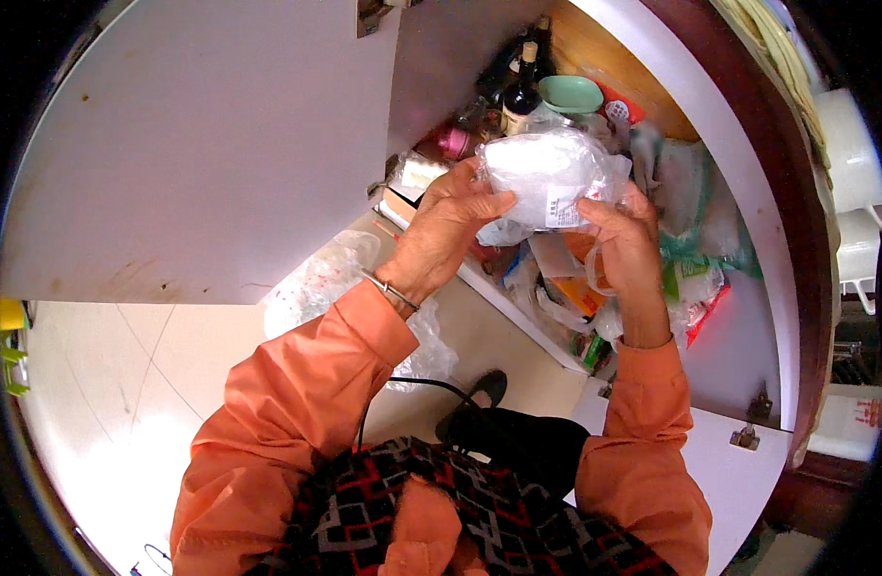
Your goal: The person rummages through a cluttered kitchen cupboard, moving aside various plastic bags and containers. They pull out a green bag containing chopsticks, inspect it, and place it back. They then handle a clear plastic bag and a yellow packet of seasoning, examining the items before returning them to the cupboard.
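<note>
Orange sleeves [297, 403] rise from below. The left hand [450, 226] and right hand [623, 240] both close their fingers on a clear plastic bag [546, 178] of white stuff, held before the open cupboard [748, 317]. It seems light, soft and slippery; gripping both sides looks safest.

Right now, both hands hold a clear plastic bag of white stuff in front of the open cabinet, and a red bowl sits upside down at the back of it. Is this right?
Not quite: the bowl is pale green, not red, as the head view shows. The rest holds: the left hand and right hand both hold the clear bag of white stuff before the open cabinet.
</note>
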The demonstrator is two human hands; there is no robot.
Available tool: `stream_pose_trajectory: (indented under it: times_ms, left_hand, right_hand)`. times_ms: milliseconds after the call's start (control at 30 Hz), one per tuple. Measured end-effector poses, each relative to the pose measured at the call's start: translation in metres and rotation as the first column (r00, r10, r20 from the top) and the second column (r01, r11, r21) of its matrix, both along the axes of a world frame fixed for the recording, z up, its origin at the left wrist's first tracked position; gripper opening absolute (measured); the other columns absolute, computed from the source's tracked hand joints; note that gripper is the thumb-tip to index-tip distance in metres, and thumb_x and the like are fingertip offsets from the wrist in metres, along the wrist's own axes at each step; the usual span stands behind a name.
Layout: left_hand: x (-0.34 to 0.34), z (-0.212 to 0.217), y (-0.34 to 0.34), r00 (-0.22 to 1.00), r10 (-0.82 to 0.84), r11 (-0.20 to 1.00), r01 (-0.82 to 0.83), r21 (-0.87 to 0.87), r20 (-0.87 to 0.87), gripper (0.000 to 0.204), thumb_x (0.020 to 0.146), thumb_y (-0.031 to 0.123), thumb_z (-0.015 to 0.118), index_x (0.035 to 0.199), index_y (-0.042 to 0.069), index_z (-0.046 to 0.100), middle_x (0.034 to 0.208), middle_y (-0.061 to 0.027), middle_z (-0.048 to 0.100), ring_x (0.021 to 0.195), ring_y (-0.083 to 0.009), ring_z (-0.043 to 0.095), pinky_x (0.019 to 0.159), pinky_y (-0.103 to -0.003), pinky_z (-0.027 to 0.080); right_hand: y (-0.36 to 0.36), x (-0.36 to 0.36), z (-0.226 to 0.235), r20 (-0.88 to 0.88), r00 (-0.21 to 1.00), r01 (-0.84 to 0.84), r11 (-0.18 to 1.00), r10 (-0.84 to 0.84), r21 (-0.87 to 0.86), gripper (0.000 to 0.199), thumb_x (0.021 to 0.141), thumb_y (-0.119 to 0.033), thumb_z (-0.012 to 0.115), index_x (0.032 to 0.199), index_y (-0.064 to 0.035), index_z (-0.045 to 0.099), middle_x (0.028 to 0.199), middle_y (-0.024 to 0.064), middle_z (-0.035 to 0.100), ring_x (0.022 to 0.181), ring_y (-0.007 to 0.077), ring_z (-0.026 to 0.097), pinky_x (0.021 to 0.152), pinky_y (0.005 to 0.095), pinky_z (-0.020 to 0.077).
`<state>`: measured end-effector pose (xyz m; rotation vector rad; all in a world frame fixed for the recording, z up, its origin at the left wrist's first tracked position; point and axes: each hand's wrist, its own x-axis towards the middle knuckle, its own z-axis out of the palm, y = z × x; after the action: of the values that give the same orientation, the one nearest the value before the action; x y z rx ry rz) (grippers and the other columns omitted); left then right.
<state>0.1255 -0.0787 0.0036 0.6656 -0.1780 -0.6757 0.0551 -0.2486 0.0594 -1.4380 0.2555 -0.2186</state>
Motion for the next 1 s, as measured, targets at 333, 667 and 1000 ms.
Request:
stream_pose_trajectory:
  times_ms: [333, 667, 1000]
  left_hand:
    - [-0.009, -0.005, -0.006, 0.999, 0.046, 0.985, -0.045, 0.166, 0.001, 0.027, 0.076, 0.01, 0.065, 0.099, 0.0, 0.056, 0.092, -0.006, 0.061, 0.081, -0.0147, 0.058, 0.076, -0.028, 0.045]
    - [-0.018, -0.059, -0.009, 0.801, -0.375, 0.746, -0.037, 0.664, 0.466, 0.035, 0.065, 0.015, 0.068, 0.093, -0.004, 0.057, 0.082, -0.0187, 0.061, 0.079, -0.0274, 0.06, 0.07, -0.034, 0.045]
    - [-0.021, -0.073, -0.026, 0.799, -0.205, 0.73, -0.26, 0.632, 0.565, 0.053, 0.066, 0.027, 0.069, 0.102, -0.005, 0.048, 0.097, -0.0208, 0.054, 0.088, -0.0322, 0.055, 0.074, -0.036, 0.044]
  right_hand:
    - [0.002, -0.017, -0.024, -0.13, 0.988, 0.071, 0.992, -0.084, -0.101, 0.055, 0.066, -0.008, 0.07, 0.114, -0.0004, 0.044, 0.102, 0.0091, 0.057, 0.088, 0.0191, 0.057, 0.079, 0.0313, 0.0454]
    - [0.024, -0.055, -0.062, -0.229, 0.972, -0.194, 0.717, 0.049, -0.67, 0.058, 0.063, -0.011, 0.071, 0.114, -0.0003, 0.047, 0.106, 0.0075, 0.054, 0.096, 0.0161, 0.051, 0.081, 0.0285, 0.0422]
    - [-0.032, -0.038, -0.037, -0.264, 0.951, 0.089, 0.96, -0.162, -0.267, 0.036, 0.065, -0.005, 0.064, 0.099, 0.0, 0.056, 0.09, 0.0059, 0.059, 0.079, 0.0155, 0.057, 0.068, 0.0255, 0.0455]
